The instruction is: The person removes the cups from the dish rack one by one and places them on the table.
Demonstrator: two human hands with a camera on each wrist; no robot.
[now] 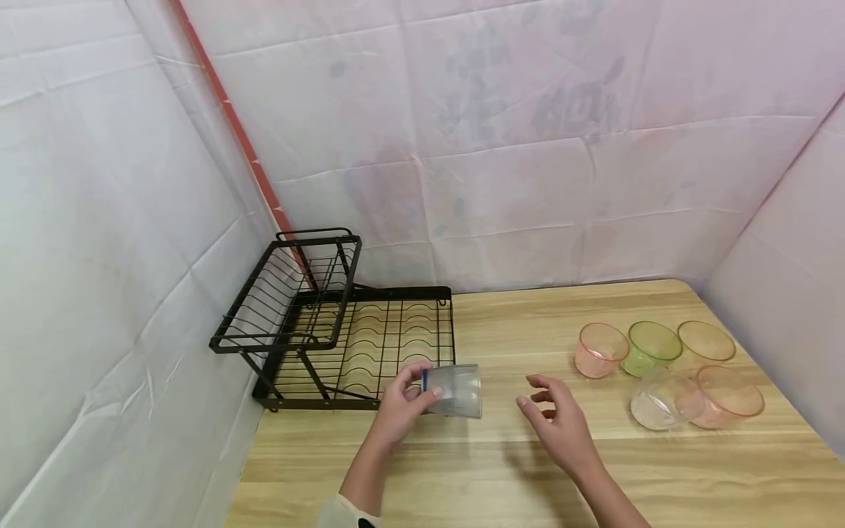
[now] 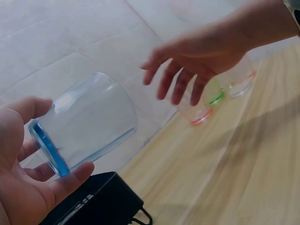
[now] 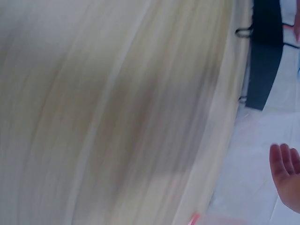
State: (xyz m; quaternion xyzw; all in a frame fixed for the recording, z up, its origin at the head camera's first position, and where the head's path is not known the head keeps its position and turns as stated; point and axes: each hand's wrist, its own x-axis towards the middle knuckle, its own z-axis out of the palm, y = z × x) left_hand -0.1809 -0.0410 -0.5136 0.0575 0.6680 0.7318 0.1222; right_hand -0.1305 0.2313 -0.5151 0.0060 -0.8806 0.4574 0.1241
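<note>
My left hand (image 1: 400,403) grips a clear glass cup (image 1: 457,391) by its blue base, fingers and thumb around that end. The cup lies sideways in the air, its mouth toward the right, beside the front right corner of the black dish rack (image 1: 376,404). In the left wrist view the blue base (image 2: 49,147) sits between thumb and fingers. My right hand (image 1: 557,425) hovers over the table to the right of the cup, fingers loosely bent and holding nothing. In the right wrist view that hand (image 3: 287,176) shows only at the right edge.
On the right of the wooden table (image 1: 488,477) stand a pink cup (image 1: 594,361), a green cup (image 1: 643,358), a yellow cup (image 1: 708,343), a clear cup (image 1: 653,407) and a larger pink cup (image 1: 729,400). The rack's upper tier (image 1: 271,343) rises at left. White sheeting (image 1: 502,205) hangs behind.
</note>
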